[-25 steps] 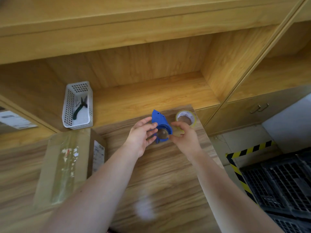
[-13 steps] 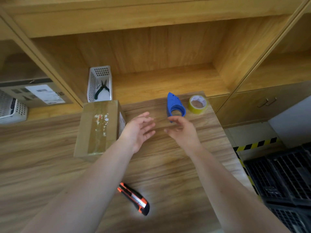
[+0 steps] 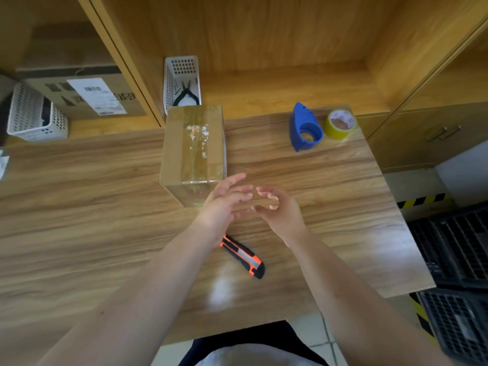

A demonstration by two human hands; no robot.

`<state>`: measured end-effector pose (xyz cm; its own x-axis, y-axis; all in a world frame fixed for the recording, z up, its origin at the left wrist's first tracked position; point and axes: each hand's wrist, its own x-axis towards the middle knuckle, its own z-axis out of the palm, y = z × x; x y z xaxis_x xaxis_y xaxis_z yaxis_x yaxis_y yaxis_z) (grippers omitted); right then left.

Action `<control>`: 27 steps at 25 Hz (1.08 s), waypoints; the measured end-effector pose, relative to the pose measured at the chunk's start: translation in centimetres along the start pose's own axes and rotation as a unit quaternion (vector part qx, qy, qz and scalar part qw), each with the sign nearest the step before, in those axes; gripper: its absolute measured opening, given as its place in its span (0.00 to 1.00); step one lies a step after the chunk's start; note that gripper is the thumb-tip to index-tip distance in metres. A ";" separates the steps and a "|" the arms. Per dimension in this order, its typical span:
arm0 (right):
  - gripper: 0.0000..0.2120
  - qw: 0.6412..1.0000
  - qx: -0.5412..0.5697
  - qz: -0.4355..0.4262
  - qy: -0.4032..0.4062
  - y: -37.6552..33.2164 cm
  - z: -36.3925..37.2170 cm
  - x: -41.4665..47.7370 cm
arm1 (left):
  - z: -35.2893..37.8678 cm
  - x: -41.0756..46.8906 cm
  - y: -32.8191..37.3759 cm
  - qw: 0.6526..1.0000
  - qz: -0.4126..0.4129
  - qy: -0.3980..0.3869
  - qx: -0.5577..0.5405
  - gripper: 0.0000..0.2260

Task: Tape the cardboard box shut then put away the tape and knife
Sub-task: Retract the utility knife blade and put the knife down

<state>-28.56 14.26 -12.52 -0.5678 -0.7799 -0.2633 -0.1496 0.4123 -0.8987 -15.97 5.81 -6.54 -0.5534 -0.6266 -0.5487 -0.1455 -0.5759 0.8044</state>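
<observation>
Cardboard box [image 3: 193, 146]: seen upright on the wooden table [image 3: 330, 180], top seam covered with clear tape.
Tape roll [image 3: 340, 124]: yellow, laid flat at the far right of the table, just beside the blue dispenser [image 3: 303, 128].
Knife [image 3: 244, 257]: orange and black, laid on the table nearer the person, partly hidden under the left forearm.
Left hand [image 3: 224, 200]: held empty, fingers spread, over the box's near corner.
Right hand [image 3: 277, 210]: held empty, fingers loosely curled, close beside the left.
White basket [image 3: 182, 75]: placed on the shelf behind the box, pliers [image 3: 186, 95] inside.
</observation>
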 end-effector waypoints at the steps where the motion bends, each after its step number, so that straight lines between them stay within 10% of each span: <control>1: 0.18 1.000 -0.001 0.006 -0.003 0.3 0.5 -0.5 | -0.6 -0.2 -0.5 1.000 -0.007 0.005 -0.002 0.21; 12: 0.17 0.985 -0.136 0.089 -0.051 4.6 5.3 -3.7 | -6.9 -1.3 -7.7 0.988 -0.091 0.125 -0.021 0.09; 20: 0.24 0.909 -0.400 0.053 -0.103 6.3 8.6 -5.5 | -8.9 -0.9 -11.9 0.969 -0.169 0.178 -0.032 0.17; 27: 0.17 0.961 -0.258 0.034 -0.094 6.3 8.5 -6.2 | -7.6 -0.7 -11.6 0.969 -0.227 0.076 -0.056 0.11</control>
<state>-19.15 17.69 -19.51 -0.4408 -0.7946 -0.4174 -0.5262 0.6055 -0.5970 -7.65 8.89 -17.19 -0.3251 -0.3598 -0.8746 -0.2518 -0.8585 0.4468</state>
